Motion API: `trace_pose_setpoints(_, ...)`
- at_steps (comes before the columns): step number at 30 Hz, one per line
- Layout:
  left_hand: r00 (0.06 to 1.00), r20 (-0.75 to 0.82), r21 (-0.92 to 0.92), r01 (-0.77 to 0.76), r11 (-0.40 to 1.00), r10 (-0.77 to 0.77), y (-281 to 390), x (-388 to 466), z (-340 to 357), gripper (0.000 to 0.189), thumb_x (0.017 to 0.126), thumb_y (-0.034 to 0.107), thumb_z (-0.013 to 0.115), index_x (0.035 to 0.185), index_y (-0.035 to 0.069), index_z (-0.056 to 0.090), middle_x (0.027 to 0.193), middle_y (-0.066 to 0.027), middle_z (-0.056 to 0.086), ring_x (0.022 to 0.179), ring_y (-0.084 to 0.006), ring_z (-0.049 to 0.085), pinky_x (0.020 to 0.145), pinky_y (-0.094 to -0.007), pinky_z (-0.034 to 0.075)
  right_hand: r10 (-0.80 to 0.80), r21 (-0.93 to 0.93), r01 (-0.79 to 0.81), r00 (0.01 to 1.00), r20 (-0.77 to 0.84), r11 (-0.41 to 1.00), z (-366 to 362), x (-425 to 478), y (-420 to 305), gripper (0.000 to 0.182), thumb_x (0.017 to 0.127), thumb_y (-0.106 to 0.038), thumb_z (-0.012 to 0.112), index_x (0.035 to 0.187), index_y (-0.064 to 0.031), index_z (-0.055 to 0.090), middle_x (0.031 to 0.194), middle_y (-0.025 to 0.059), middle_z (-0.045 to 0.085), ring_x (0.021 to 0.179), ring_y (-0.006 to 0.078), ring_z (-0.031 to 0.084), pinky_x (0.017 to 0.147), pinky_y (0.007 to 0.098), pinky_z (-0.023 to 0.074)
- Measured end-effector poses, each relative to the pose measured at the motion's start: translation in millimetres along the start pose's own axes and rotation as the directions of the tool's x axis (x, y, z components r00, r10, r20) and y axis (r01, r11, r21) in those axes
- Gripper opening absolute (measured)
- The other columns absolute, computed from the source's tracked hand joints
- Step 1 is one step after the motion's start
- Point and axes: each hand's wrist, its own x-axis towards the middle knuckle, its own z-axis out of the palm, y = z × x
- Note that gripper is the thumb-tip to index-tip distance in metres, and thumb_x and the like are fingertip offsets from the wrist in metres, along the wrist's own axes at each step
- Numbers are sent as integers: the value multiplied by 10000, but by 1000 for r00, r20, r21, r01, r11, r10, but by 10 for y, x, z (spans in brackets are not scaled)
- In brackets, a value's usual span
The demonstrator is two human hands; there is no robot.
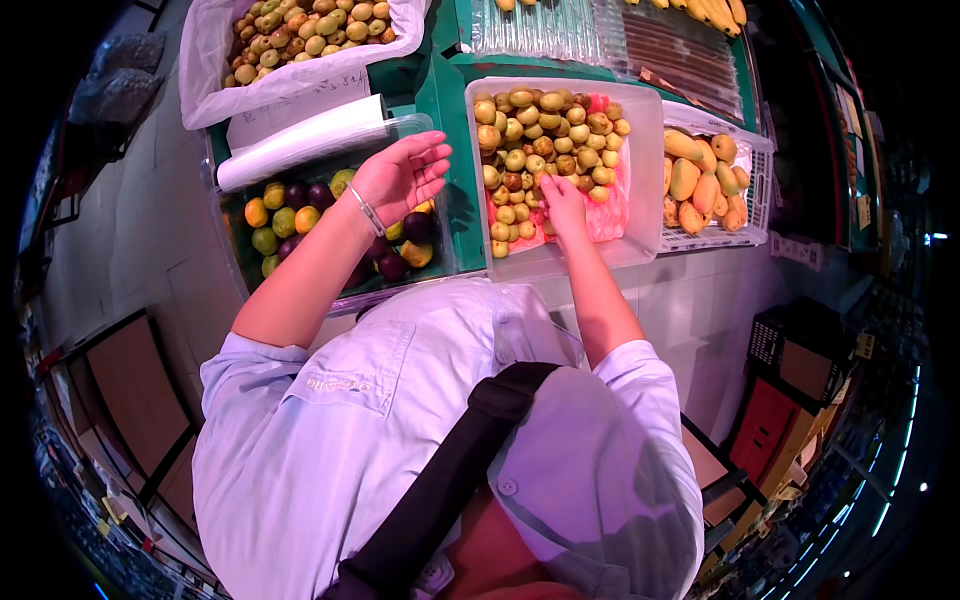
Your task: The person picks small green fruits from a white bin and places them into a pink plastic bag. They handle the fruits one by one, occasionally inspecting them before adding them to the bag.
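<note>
My left hand [401, 176] is raised over a clear plastic bin [448, 247] of purple, green and orange round fruit [300, 210]. Its fingers are slightly curled and apart, the palm is visible, and nothing is in it. A bracelet circles that wrist. My right hand [566, 210] reaches into a translucent white plastic bin [641, 172] of yellow-green and brown jujubes [536, 135]. Its thumb and fingertips are closed around one jujube [539, 178], partly hidden by them. Pink-red plastic [606, 214] lines the bin under the fruit.
A white roll [300, 142] lies across the back of the left bin. Behind it, a lined crate [206, 67] holds more jujubes. A white plastic basket [761, 184] of mangoes [705, 187] stands at right. Clear plastic packaging [536, 34] and bananas [716, 13] are farther back.
</note>
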Motion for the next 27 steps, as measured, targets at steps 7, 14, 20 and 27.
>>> trace_pose_setpoints(7, 903, 319, 759, -425, 493, 287, -373, 34, 349, 329, 787, 163, 533, 1093, 58, 469, 1036, -20, 501, 935, -109, 475, 779, -239, 391, -116, 719, -446, 803, 584, 534, 114, -617, -582, 232, 849, -203, 417, 1021, -51, 450, 840, 49, 535, 691, 131, 521, 594, 236, 422)
trace_pose_setpoints(14, 865, 321, 647, -498, 578, 386, -519, 79, 445, 304, 801, 167, 515, 1086, 74, 460, 924, -18, 502, 781, -93, 483, 695, -229, 413, -109, 518, -223, 837, 536, 826, 121, -579, -572, 206, 835, -182, 455, 990, -48, 468, 862, 44, 530, 701, 120, 525, 601, 231, 428)
trace_pose_setpoints(20, 965, 119, 410, -263, 874, 234, -403, -12, 324, 294, 848, 315, 412, 1042, 94, 434, 905, -38, 517, 673, -85, 505, 651, -213, 421, -351, -584, 260, 935, -45, 769, -22, -22, 97, 318, 726, -120, 535, 1038, -83, 486, 995, 114, 499, 838, 231, 521, 716, 321, 438)
trace_pose_setpoints(27, 994, 104, 177, -63, 982, 45, -358, -118, 397, 281, 845, 341, 399, 967, 95, 457, 823, -75, 541, 627, -111, 549, 575, -222, 458, -430, -858, 317, 894, 128, 404, 74, 67, -87, 322, 713, -113, 534, 1029, -115, 477, 1016, 129, 470, 880, 280, 495, 717, 365, 436)
